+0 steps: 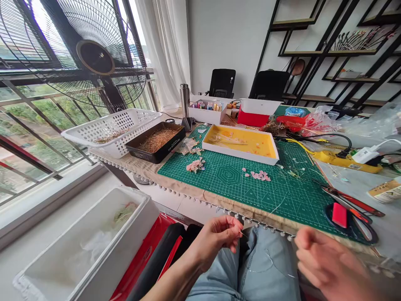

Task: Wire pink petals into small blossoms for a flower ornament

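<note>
The worktop (188,187), cloth-covered and fringed with pompoms, runs across in front of the seated person, and a tall fan (95,57) stands by the window beyond its left end. A green mat (232,188) covers much of the middle. Down on the left, beside the person, sits a foam box (125,246). A white basket (115,147) rests at the worktop's left end, with a black box (171,149) of straw-coloured bits next to it; the shallow tray (242,154) with the yellow bottom is on the far part of the mat.

The person's jeans (266,282) show below the near edge, both hands held out over them. The left hand (221,234) reaches in with its forearm slanting up to the right, wrist bent a little, fingers curled, thumb and forefinger pinched together. The right hand (326,257) hovers apart from it near the mat's right corner, blurred, fingers folded inward; I can't tell whether anything is in it.

On the mat lie a pink cluster (194,165) and, nearer the middle, loose pink petals (258,175). Smallest is a fine strand (243,233), poking out from the left fingertips, just above the lap.
</note>
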Tool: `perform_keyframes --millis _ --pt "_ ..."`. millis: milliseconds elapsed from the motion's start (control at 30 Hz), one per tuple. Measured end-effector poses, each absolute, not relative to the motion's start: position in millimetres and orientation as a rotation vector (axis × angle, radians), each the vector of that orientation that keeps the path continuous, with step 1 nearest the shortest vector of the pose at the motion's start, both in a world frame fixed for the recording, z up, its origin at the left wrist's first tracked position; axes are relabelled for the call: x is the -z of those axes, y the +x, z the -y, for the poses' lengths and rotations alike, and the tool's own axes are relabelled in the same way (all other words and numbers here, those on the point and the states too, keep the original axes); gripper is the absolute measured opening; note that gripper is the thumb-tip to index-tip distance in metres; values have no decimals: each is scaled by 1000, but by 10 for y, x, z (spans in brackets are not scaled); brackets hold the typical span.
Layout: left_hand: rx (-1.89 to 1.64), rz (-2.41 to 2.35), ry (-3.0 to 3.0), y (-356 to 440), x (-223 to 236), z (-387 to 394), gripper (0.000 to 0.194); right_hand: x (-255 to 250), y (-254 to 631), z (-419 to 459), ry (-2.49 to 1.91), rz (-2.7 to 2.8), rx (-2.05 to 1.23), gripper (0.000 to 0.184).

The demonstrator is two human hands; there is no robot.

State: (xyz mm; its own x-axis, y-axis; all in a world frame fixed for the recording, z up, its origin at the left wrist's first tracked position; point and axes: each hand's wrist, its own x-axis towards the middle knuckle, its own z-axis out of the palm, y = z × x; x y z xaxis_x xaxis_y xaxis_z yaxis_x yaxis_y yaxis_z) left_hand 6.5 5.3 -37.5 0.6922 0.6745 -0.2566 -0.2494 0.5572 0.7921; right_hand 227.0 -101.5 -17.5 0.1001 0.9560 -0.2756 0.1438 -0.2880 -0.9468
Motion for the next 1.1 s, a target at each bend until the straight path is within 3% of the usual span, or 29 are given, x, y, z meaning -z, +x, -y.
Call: perform_keyframes --millis 200,333,433,600,1100 --pt "-614 -569 920 53 393 -59 39 150 1938 848 -1703 1249 -1130 58" --pt "-688 -637 1093 24 431 -61 36 73 2056 910 -1855 1395 -851 35" --pt "-663 -643 1135 17 418 -33 35 -16 2063 938 -1906 1536 -792 34" --pt "-510 -512 947 34 304 31 39 -47 1800 890 -1783 1805 -1080 36" --pt "-330 -424 545 2 344 88 30 -45 1847 820 -1412 1769 -1544 43"
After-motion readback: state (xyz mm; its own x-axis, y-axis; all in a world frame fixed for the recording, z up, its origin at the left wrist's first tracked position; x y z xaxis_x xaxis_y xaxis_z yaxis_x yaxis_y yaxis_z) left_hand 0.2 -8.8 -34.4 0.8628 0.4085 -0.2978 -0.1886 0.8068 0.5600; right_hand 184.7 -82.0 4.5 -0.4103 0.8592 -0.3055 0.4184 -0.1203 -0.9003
